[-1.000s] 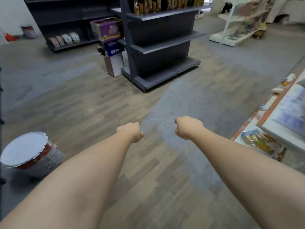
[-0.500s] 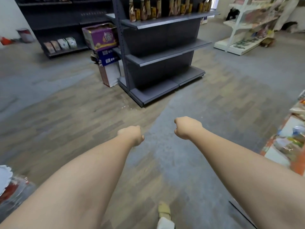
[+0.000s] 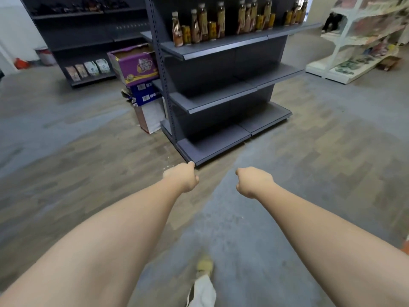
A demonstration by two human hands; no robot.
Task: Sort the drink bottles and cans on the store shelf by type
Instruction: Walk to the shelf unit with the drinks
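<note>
Mixed amber bottles (image 3: 202, 23), yellow cans (image 3: 212, 29)

Dark grey shelf unit (image 3: 221, 94): mixed bottles (image 3: 202, 24) & cans (image 3: 186, 34) on top tier, lower tiers bare.

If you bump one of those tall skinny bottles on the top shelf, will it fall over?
Probably, yes. The tall bottles look narrow for their height, so a nudge could tip one. They stand packed beside short cans on the top shelf, so one falling might knock its neighbours. They look full, so likely heavy.
</note>
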